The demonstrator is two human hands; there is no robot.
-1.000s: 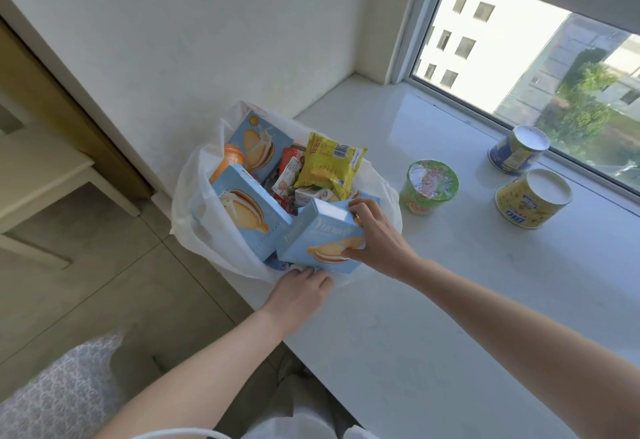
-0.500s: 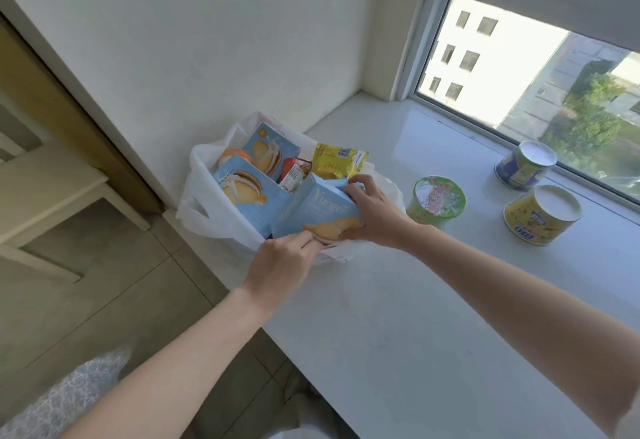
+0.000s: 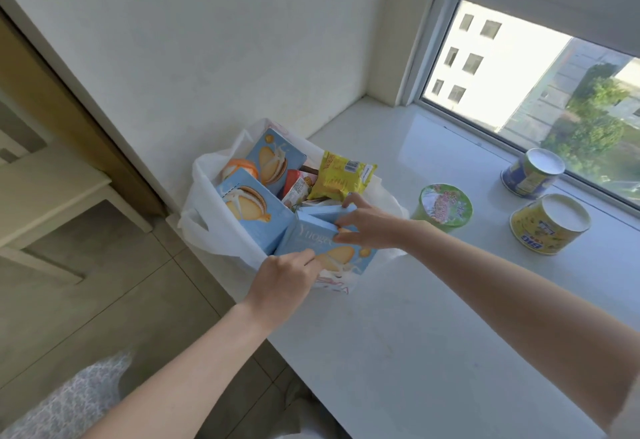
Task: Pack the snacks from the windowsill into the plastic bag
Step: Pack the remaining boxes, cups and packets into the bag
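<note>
Bag [image 3: 207, 217] stands full at the sill [image 3: 398, 334] edge; both grips clamp the box [image 3: 311, 234], half in its mouth: right hand [image 3: 370, 222] on top, left hand [image 3: 284, 276] low. Forcing it could tip everything to the floor [image 3: 104, 300]

quantities in view. hands: two, a left hand [image 3: 284, 279] and a right hand [image 3: 370, 227]. white plastic bag [image 3: 211, 196]: one. light-blue sandwich-biscuit boxes [image 3: 249, 210]: three plainly countable; a further blue edge among them cannot be assigned to a separate box. yellow snack packet [image 3: 341, 179]: one. orange-topped item [image 3: 239, 168]: one. small red and white packets [image 3: 294, 186]: at least two, exact number not determinable. green-lidded cup [image 3: 446, 208]: one. white-lidded tins: two, a blue tin [image 3: 531, 174] and a yellow tin [image 3: 549, 227].
</note>
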